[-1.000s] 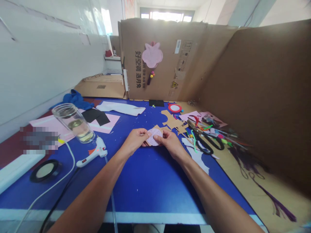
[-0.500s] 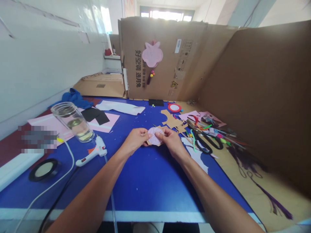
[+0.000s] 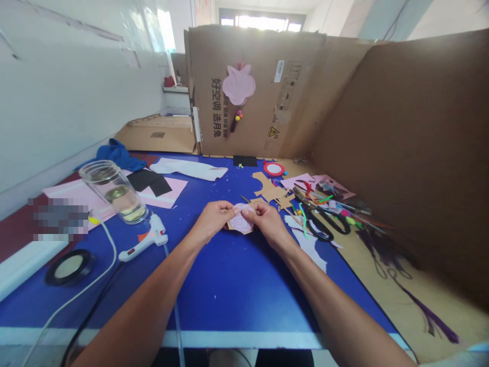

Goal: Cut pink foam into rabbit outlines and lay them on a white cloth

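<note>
Both of my hands meet over the middle of the blue table (image 3: 229,285). My left hand (image 3: 211,220) and my right hand (image 3: 267,220) pinch a small round pink piece backed with brown cardboard (image 3: 240,222) from either side. The fingers of both hands are closed on its upper edge, and the piece is tilted toward me. Its far side is hidden behind my fingertips.
A white glue gun (image 3: 147,241) and a glass jar (image 3: 113,192) sit at the left, a black tape roll (image 3: 68,266) nearer me. Black scissors (image 3: 324,223), cardboard cutouts (image 3: 269,189) and coloured scraps lie at the right. Cardboard walls (image 3: 382,127) enclose the back and right.
The pink piece has been turned and tipped between my fingers, its lower edge now dropping toward the table. My hands have stayed in nearly the same place.
</note>
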{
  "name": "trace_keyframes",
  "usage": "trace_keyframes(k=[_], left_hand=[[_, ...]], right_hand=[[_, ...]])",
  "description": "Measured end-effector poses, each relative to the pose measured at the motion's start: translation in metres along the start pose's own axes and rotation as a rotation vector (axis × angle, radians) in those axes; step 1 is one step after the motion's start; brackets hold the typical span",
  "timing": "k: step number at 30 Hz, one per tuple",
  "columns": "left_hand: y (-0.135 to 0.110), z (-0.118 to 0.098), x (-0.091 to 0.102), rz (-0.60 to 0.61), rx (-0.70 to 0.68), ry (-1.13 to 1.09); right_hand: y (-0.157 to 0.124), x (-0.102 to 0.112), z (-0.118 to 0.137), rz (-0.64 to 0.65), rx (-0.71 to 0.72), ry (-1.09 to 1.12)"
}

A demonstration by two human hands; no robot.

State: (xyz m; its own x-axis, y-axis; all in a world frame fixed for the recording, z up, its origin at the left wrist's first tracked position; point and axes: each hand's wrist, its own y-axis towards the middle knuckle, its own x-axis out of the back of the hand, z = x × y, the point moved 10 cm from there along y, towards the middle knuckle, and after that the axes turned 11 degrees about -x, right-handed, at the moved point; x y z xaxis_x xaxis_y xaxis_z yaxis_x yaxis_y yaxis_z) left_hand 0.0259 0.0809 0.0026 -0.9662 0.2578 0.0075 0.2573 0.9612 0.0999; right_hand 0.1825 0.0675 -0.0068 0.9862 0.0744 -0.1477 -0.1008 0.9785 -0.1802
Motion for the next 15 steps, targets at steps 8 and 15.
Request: trace_keyframes(k=[8, 15], left_hand=[[-0.0008, 0.0000, 0.0014, -0.033, 0.046, -0.025], [0.0008, -0.0054, -0.0008, -0.010, -0.047, 0.007]], right_hand=[[-0.0001, -0.0006, 0.0002, -0.001, 0.012, -0.028], [-0.0026, -0.0065, 0.0008, 0.033, 0.017, -0.047]])
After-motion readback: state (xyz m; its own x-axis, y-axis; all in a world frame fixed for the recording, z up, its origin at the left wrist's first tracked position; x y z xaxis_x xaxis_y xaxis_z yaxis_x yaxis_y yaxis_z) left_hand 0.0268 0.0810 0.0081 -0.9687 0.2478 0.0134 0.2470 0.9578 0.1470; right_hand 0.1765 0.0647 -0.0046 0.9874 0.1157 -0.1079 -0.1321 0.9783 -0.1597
